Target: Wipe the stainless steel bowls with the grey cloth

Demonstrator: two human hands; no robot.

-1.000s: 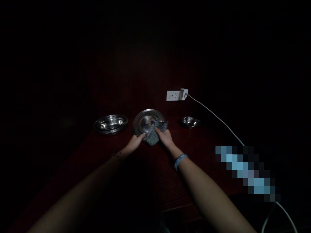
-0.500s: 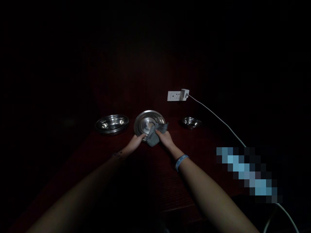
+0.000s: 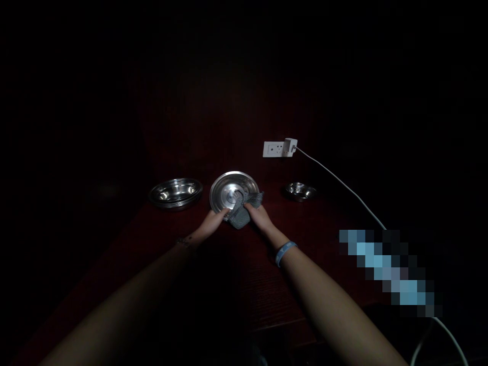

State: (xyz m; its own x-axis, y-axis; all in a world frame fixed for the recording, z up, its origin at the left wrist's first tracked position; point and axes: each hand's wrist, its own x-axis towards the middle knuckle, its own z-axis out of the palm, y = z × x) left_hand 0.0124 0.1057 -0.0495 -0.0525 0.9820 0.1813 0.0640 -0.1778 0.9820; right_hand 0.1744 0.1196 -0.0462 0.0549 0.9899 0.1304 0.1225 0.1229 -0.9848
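A shiny metal bowl (image 3: 218, 192) is tilted up over the table, its inside facing me. My left hand (image 3: 212, 222) grips its lower left rim, with the thumb over the edge. At the bowl's lower right, my right hand (image 3: 260, 216) is closed on a grey cloth (image 3: 240, 216), which lies against the inside and hangs over the front rim. The fingers under the cloth and behind the bowl are hidden. A blue wristband (image 3: 285, 252) circles my right wrist.
On the dark red table (image 3: 267, 295), stacked metal bowls (image 3: 176, 194) stand at left and a smaller metal bowl (image 3: 300, 191) at right. A white charger (image 3: 290, 146) sits in the wall socket (image 3: 271, 149); its cable (image 3: 343, 184) runs down right past a pixelated patch.
Both hands keep their hold on the bowl and the cloth. The bowl and cloth have shifted only slightly, and the whole view sits a few pixels higher.
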